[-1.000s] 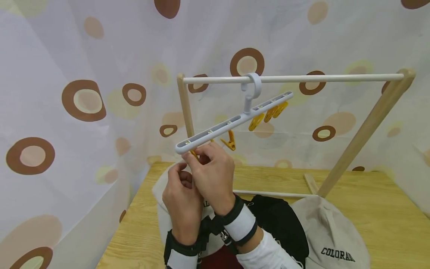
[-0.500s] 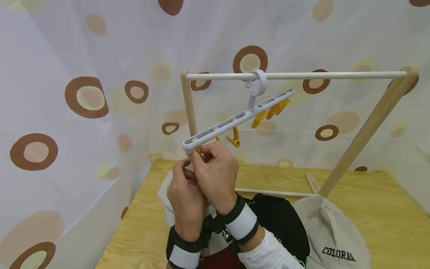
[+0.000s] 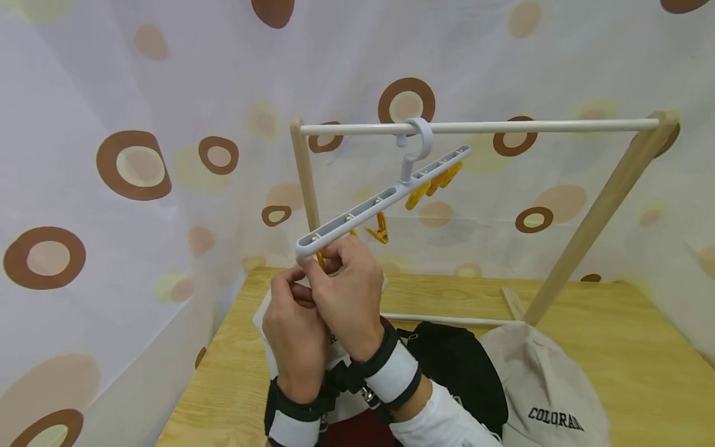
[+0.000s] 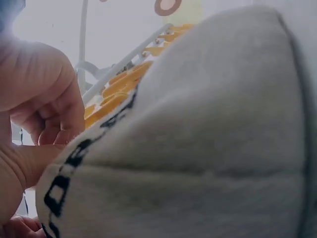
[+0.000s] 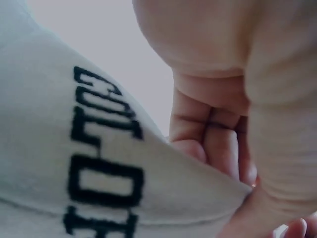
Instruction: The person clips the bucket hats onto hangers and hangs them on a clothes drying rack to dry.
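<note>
In the head view, a pale clip hanger (image 3: 363,214) hangs by its hook, with its near end over my hands. My right hand (image 3: 349,298) pinches a yellow clip (image 3: 321,259) under that end. Just below it, my left hand (image 3: 296,335) has its fingers curled at the edge of a light beige cap (image 3: 261,316), mostly hidden behind the hands. Both wrist views show this cap (image 4: 208,114) close up, with dark lettering and an edge drawn up between fingers and thumb. Whether the clip bites the cap is hidden. Other yellow clips (image 3: 378,230) hang along the hanger.
A white rail (image 3: 536,127) on wooden posts (image 3: 603,217) stands on the wooden table (image 3: 631,347). A black cap (image 3: 455,372) and a second beige cap (image 3: 553,372) lie at the front right. Something dark red (image 3: 363,429) shows below the wrists.
The hanger has swivelled slightly, its far end now nearer the left post. Both hands stay together at its near end with little movement. The head view has shifted a little.
</note>
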{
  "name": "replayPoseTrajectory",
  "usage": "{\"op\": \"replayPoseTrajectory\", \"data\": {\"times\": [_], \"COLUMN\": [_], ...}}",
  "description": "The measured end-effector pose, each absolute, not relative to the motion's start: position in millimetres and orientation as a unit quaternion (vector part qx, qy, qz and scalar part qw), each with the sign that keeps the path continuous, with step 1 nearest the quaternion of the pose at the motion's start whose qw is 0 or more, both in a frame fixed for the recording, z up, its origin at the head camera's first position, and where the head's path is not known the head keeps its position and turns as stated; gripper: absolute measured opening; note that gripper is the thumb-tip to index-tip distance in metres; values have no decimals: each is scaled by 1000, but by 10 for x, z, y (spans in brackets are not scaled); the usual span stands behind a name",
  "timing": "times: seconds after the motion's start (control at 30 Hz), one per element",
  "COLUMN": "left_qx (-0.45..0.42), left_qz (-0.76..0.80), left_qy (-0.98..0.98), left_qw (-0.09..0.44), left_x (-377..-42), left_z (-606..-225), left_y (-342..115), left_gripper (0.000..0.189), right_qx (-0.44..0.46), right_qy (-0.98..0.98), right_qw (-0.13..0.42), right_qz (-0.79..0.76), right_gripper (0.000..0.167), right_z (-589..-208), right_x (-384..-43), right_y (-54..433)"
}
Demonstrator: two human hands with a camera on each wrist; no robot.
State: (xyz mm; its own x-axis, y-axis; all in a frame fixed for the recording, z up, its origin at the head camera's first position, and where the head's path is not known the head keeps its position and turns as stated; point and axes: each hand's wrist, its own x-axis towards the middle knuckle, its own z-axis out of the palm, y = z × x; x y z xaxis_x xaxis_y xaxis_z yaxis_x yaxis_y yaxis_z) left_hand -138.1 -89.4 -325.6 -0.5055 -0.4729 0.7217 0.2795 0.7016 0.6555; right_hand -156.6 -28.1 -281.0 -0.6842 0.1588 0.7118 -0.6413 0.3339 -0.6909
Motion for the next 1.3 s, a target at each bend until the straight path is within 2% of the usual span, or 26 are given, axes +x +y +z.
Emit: {"op": "replayPoseTrajectory", "data": {"times": [0.43,0.73,1.03,1.3], "left_qx": [62,29,56,65], "left_qz": [-357,-371,-388,-410], "left_qy": [-788,-777,-773,-770], "left_qw": [497,507,499,484], "left_x": [-1310,-1256,-1283,-1348], "left_z": [-3290,-3289,-3309,-3314], "left_y": [-940,-972,-1021,-1093], "left_gripper": [14,15,17,27], "right_qx": [163,162,152,169], "right_qy": [-741,-727,-764,-762], "right_qw": [348,348,290,240], "right_qz": [551,569,556,577], "right_gripper": [17,18,27,11], "right_z": [-2847,-2872,-2878,-2853], "right_x": [-1510,-1477,-1442,-1388], "right_y": [-361,-389,-348,-124]}}
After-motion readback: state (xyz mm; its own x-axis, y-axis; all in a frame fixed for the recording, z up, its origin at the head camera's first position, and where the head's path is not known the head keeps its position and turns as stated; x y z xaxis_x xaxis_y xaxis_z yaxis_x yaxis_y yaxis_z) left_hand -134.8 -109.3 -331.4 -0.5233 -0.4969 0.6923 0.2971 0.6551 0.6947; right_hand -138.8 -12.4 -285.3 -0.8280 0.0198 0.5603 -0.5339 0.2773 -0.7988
